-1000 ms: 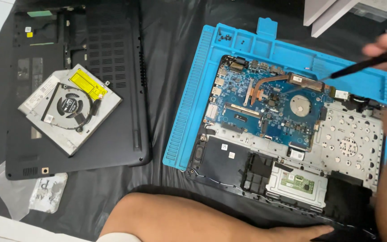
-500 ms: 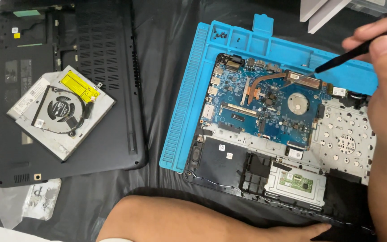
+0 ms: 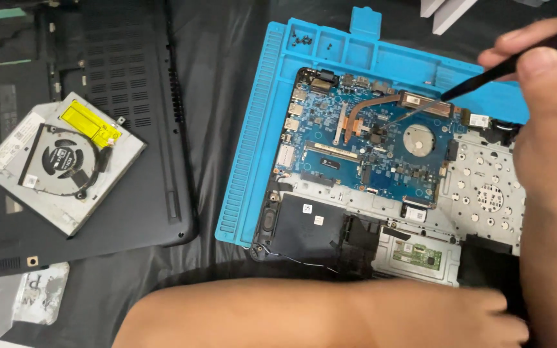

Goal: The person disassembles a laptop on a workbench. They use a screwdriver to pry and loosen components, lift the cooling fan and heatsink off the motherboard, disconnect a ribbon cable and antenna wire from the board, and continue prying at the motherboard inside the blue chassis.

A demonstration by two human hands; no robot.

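Note:
An opened laptop chassis with a blue motherboard (image 3: 356,148) and a copper heat pipe (image 3: 362,109) lies on a blue work mat (image 3: 253,161). My right hand (image 3: 549,135) comes in from the right edge and grips a thin black screwdriver (image 3: 485,76). The tool's metal tip rests on the board just right of the heat pipe. My left forearm crosses the bottom of the view. My left hand (image 3: 485,319) lies flat against the chassis's near right corner with nothing in it.
A black laptop bottom cover (image 3: 130,64) lies to the left. On it sits a silver drive (image 3: 66,212) with a black fan (image 3: 66,158) on top. A clear bag of small parts (image 3: 40,293) is at the lower left. Loose screws (image 3: 301,40) sit in the mat's top tray.
My right hand has moved down and left, bringing the screwdriver tip from the board's right edge to its middle. My left arm has stayed put.

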